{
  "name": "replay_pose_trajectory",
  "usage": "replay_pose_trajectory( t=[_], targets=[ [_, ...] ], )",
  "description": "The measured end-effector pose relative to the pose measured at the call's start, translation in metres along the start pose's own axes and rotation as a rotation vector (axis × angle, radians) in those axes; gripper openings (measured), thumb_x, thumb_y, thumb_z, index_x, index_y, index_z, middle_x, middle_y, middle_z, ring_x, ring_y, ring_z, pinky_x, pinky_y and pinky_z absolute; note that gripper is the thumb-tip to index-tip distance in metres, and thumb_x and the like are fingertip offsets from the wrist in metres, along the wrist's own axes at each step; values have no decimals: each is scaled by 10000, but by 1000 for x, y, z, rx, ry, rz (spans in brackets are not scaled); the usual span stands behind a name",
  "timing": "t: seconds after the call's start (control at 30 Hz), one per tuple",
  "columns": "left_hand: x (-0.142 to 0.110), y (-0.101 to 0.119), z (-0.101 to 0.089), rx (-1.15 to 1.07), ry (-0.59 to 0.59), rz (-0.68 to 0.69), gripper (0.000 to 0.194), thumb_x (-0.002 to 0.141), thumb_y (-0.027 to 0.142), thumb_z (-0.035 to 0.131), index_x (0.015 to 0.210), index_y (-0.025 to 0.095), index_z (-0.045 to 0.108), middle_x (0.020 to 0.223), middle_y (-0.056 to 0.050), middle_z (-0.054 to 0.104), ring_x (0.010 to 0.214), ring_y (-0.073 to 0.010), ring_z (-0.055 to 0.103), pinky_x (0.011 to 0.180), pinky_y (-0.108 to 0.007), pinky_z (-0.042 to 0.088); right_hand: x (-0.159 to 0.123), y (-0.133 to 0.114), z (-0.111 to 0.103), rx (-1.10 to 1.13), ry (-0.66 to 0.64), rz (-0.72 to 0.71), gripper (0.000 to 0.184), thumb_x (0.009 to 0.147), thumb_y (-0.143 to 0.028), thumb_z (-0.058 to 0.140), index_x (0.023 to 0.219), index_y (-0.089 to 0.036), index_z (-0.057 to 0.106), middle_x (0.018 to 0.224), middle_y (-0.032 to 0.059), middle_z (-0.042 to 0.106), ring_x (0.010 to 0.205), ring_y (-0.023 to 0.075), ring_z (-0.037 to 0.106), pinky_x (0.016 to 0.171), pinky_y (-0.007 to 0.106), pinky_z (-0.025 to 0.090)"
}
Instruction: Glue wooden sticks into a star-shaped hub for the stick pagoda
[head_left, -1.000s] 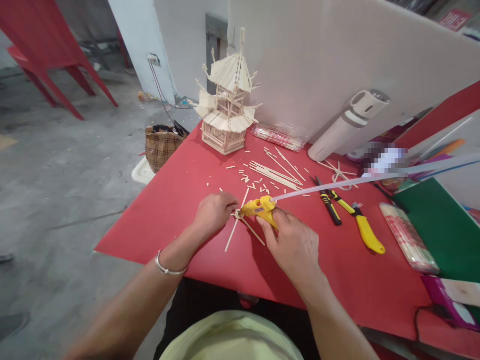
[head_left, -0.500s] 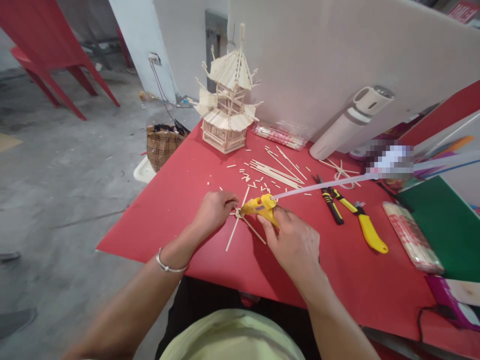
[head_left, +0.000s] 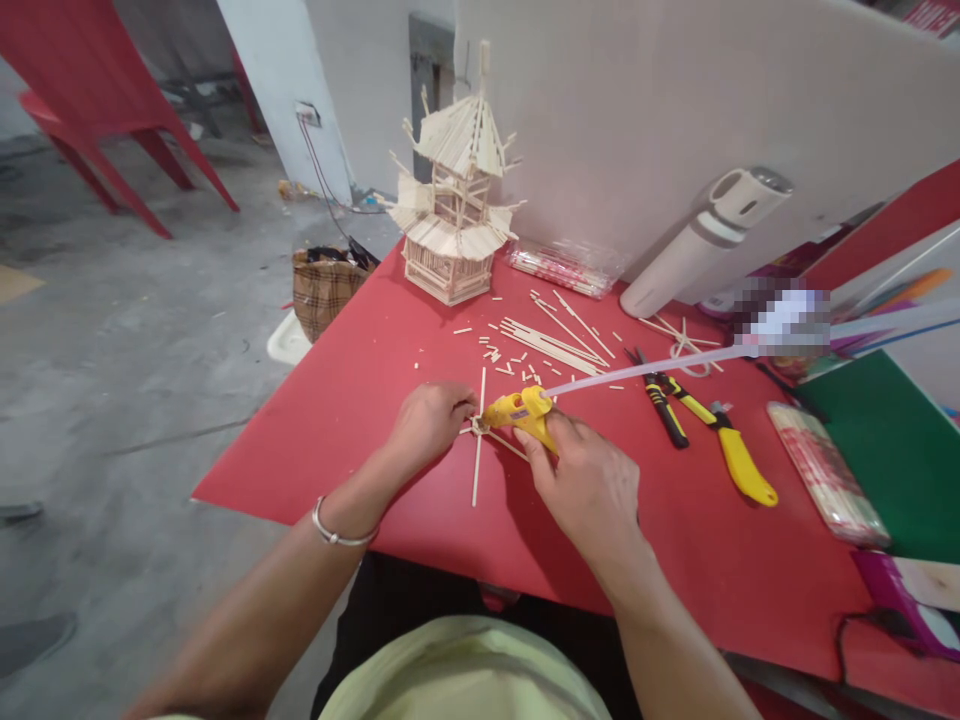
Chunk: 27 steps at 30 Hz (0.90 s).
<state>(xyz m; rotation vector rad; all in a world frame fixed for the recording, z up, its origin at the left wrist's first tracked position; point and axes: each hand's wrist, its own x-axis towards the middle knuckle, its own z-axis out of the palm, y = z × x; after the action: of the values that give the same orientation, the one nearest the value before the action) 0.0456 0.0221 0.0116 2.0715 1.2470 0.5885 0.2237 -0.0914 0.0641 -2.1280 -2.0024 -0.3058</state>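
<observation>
My right hand point(head_left: 592, 490) grips a yellow glue gun point(head_left: 520, 412) with a long clear glue stick point(head_left: 645, 368) trailing from its back. The nozzle points left at a joint of crossed thin wooden sticks point(head_left: 478, 440) lying on the red table point(head_left: 360, 400). My left hand point(head_left: 429, 422), a bangle on its wrist, is closed with its fingertips pinching those sticks at the joint, right beside the nozzle.
A stick-built pagoda model point(head_left: 454, 200) stands at the table's far edge. Loose sticks point(head_left: 551, 345) and offcuts lie behind the hands. Yellow-handled pliers point(head_left: 664, 405) and a yellow cutter point(head_left: 739, 465) lie to the right, beside packs of sticks point(head_left: 825, 475), a green board point(head_left: 885, 450) and a white tube point(head_left: 701, 245).
The long stick under my left hand has swung from slanting to nearly upright in the picture. Both hands and the glue gun have stayed almost where they were.
</observation>
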Motion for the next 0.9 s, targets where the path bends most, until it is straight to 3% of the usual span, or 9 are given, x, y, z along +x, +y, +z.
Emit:
replay_pose_trajectory(
  t=[0.33, 0.6, 0.9],
  targets=[
    [0, 0, 0, -59, 10, -44, 202, 804, 160, 553, 799, 169, 754, 717, -16, 728, 644, -139, 611, 643, -241, 426, -1, 0, 2, 19, 36, 7, 365, 1008, -498, 474, 988, -191, 671, 811, 42, 709, 642, 146, 591, 577, 282, 228],
    [-1, -1, 0, -68, -2, 5, 231, 811, 146, 552, 839, 182, 779, 840, -36, 778, 754, -163, 678, 741, -256, 488, -3, 1, 3, 47, 49, 5, 358, 1001, -492, 492, 1013, -199, 696, 856, 46, 724, 693, 146, 613, 593, 279, 259],
    [0, 2, 0, -95, 17, -38, 204, 798, 128, 547, 767, 169, 744, 712, -9, 733, 649, -133, 624, 658, -232, 440, -15, 8, 13, 192, 106, -38, 292, 978, -435, 564, 1057, -202, 722, 891, 49, 742, 851, 184, 668, 719, 270, 394]
  ],
)
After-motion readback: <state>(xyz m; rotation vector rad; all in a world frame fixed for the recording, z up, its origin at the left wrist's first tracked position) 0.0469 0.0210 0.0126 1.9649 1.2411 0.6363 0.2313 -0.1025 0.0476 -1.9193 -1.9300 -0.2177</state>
